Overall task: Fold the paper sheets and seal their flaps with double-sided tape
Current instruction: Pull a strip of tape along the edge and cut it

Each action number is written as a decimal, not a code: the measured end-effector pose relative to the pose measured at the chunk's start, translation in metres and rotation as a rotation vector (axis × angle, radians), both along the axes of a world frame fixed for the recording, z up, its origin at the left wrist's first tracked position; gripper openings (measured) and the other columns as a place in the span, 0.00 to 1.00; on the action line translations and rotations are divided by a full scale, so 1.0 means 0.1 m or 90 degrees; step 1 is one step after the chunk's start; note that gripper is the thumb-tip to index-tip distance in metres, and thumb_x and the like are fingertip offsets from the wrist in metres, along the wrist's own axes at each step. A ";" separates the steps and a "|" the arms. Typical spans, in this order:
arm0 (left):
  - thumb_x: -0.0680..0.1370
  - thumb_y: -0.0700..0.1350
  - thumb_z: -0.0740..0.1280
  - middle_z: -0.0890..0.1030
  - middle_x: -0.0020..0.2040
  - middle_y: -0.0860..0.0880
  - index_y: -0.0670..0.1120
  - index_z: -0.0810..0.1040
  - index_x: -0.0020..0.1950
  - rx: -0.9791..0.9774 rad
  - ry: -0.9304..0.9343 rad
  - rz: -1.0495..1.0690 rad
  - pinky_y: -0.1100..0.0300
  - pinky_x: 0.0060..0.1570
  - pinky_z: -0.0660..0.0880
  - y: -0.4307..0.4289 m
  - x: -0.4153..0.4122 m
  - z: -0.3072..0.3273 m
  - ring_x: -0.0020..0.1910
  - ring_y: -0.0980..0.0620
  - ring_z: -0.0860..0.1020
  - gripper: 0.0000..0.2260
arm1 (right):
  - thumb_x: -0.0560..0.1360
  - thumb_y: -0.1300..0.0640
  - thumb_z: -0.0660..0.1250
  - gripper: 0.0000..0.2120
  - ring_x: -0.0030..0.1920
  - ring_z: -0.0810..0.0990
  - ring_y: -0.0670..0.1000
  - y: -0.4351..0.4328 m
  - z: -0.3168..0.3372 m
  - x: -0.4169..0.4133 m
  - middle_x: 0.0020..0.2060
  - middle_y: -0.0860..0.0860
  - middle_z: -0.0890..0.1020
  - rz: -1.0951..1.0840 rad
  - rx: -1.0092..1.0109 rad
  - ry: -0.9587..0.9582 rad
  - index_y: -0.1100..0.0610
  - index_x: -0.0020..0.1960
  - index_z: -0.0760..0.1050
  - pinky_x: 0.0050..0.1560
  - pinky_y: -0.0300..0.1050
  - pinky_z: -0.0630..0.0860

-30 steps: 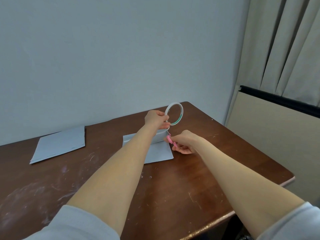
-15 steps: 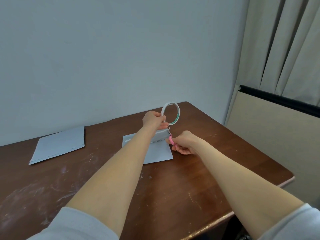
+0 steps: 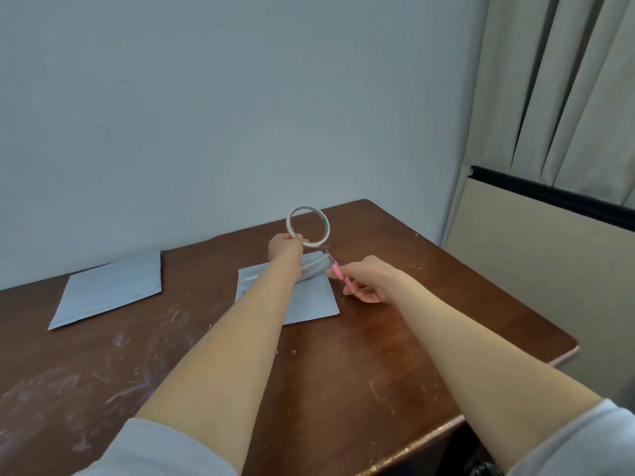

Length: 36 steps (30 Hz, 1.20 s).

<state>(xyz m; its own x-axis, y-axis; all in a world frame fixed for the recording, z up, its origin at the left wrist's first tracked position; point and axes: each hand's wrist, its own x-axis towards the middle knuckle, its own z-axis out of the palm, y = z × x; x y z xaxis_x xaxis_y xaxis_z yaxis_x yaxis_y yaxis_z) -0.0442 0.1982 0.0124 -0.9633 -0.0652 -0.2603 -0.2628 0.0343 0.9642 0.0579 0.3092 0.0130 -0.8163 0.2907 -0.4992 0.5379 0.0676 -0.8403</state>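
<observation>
Lying on the table (image 3: pixel 343 355), well apart from the stack (image 3: pixel 110 286) at the left, the folded sheet (image 3: pixel 309 300) is being worked along its raised flap (image 3: pixel 314 266), so the taping step is judged to be in hand. The tape ring (image 3: pixel 325 228) is being pinched at its lower rim by the curled fingers of the left hand (image 3: pixel 285 245), just above the flap's right end, while pink scissors (image 3: pixel 338 271) are being gripped in the closed right hand (image 3: pixel 369 278), tips aimed between ring and flap. A snip close to the paper is being called for next.
</observation>
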 end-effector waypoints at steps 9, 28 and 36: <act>0.81 0.42 0.62 0.81 0.45 0.50 0.46 0.74 0.60 0.023 -0.013 -0.019 0.47 0.57 0.74 -0.04 -0.03 0.03 0.52 0.51 0.73 0.09 | 0.71 0.53 0.71 0.09 0.19 0.69 0.42 0.17 0.02 -0.01 0.35 0.54 0.82 -0.105 0.091 0.032 0.56 0.48 0.81 0.26 0.34 0.63; 0.77 0.36 0.67 0.78 0.40 0.43 0.36 0.76 0.58 0.036 0.014 0.005 0.60 0.34 0.80 -0.24 -0.80 0.04 0.33 0.53 0.77 0.11 | 0.75 0.55 0.66 0.09 0.44 0.85 0.56 0.29 -0.23 -1.27 0.44 0.57 0.84 -0.164 0.257 0.131 0.60 0.50 0.80 0.48 0.50 0.82; 0.76 0.35 0.68 0.78 0.41 0.42 0.36 0.76 0.58 -0.014 -0.030 0.001 0.62 0.32 0.80 0.00 -1.14 -0.11 0.34 0.52 0.79 0.11 | 0.78 0.53 0.64 0.12 0.53 0.79 0.59 0.35 -0.27 -1.60 0.52 0.57 0.80 -0.092 0.522 0.114 0.59 0.57 0.76 0.44 0.46 0.72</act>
